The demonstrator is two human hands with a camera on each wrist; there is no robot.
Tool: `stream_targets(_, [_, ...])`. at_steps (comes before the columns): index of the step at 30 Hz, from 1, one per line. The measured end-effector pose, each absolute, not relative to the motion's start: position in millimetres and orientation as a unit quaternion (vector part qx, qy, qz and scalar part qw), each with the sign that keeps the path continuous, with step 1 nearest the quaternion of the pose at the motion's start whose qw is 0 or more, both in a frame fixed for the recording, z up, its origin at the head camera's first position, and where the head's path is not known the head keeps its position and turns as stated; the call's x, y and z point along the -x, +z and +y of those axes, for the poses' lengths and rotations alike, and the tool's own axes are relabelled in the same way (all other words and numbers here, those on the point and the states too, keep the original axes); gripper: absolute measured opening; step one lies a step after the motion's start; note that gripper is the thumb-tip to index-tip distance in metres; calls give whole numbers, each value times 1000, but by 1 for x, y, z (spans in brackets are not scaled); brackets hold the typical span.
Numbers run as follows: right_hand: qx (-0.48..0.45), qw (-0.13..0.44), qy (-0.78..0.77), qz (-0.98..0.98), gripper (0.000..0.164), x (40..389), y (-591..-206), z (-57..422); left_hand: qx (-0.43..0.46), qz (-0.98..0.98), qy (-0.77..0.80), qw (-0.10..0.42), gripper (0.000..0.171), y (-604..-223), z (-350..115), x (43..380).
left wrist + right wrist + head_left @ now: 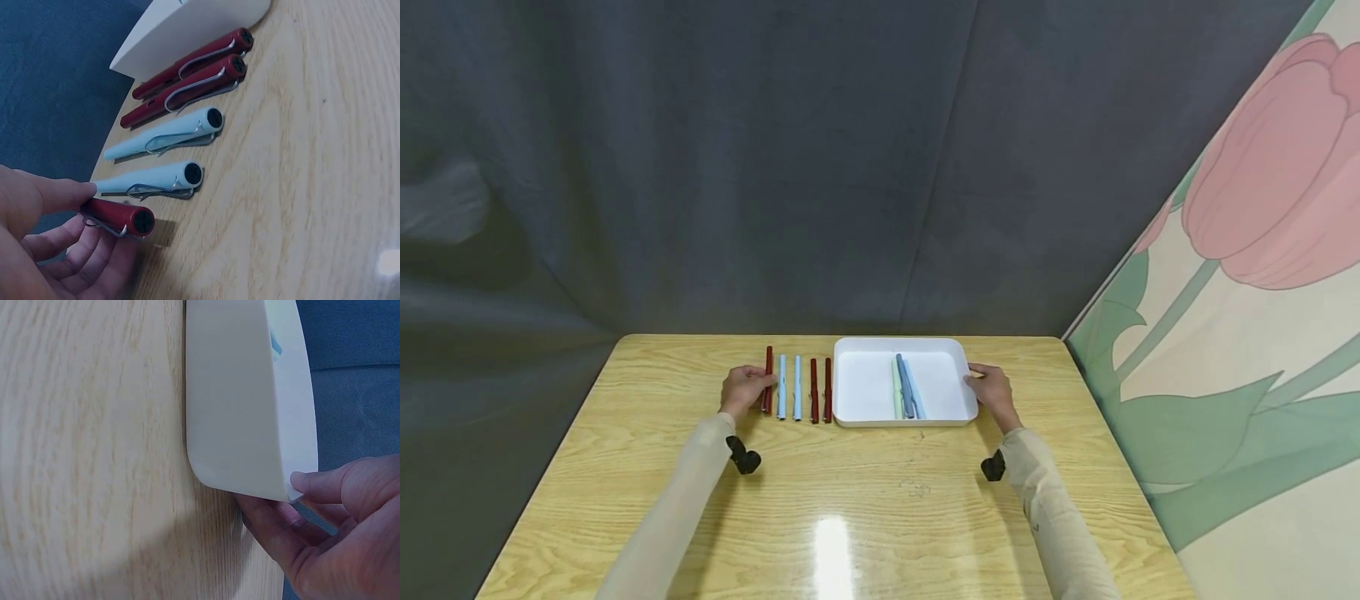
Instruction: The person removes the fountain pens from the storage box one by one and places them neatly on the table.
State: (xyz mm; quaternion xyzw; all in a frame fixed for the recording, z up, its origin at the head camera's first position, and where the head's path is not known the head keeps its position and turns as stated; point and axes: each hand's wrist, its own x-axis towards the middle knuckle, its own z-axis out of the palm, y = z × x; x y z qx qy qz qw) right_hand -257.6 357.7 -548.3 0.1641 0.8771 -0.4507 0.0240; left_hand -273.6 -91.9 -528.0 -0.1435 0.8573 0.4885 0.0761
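Observation:
My left hand [747, 388] pinches a dark red pen [119, 215] between thumb and fingers at the left end of a row of pens. Beside it lie two light blue pens [782, 387], then two more dark red pens [814, 391], all with wire clips. A white tray [861, 403] stands right of the row. Inside it are a pale green pen [897, 390], a grey-blue pen [907, 387] and a light blue pen [916, 392]. My right hand [992, 392] grips the tray's right wall, thumb over the rim, fingers on the outside.
Everything stands on a wooden table [880, 500], near its far edge. Behind it hangs a dark curtain [790, 167]. A panel with a tulip picture [1262, 333] rises along the right side.

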Motion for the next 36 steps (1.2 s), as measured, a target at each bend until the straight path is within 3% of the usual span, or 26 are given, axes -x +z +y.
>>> stream_targets(14, [-163,22,-448,879,38,258,-554,360,154,880,443,73,24,-537,-94,276])
stream_targets(36, [-168,26,-447,878,37,259,-551,361,134,909,387,74,26,-534,-89,277])
